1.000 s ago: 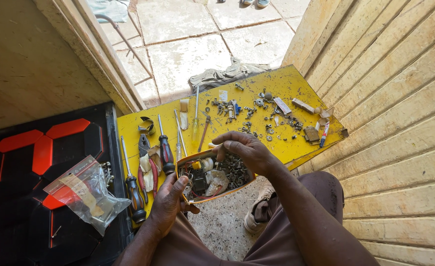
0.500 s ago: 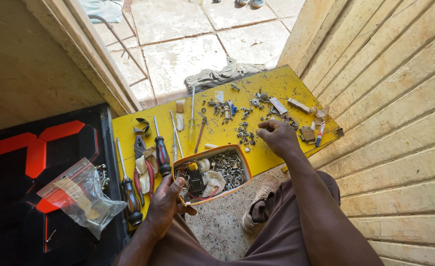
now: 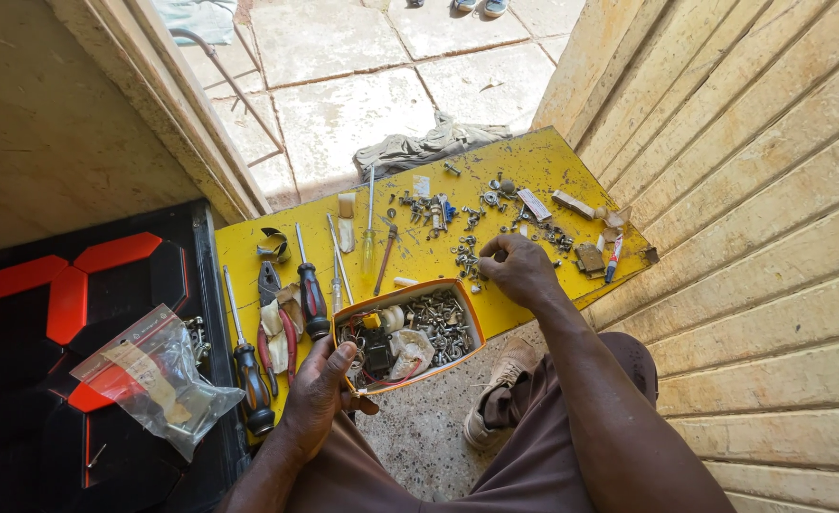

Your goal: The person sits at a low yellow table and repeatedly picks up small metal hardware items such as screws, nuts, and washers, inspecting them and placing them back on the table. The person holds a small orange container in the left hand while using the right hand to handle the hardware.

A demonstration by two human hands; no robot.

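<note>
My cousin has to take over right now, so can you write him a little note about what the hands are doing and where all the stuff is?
Left hand: grips the near left corner of the orange box, thumb on its rim. The box holds screws and small parts.
Right hand: fingers bunched, pinching at the loose screws on the yellow board; whether it holds one is hidden.
Nearby: screwdrivers and pliers lie left of the box; a clear plastic bag sits on the black and red panel.
Done: many screws are already in the box.
Left: small parts lie scattered over the board.
</note>
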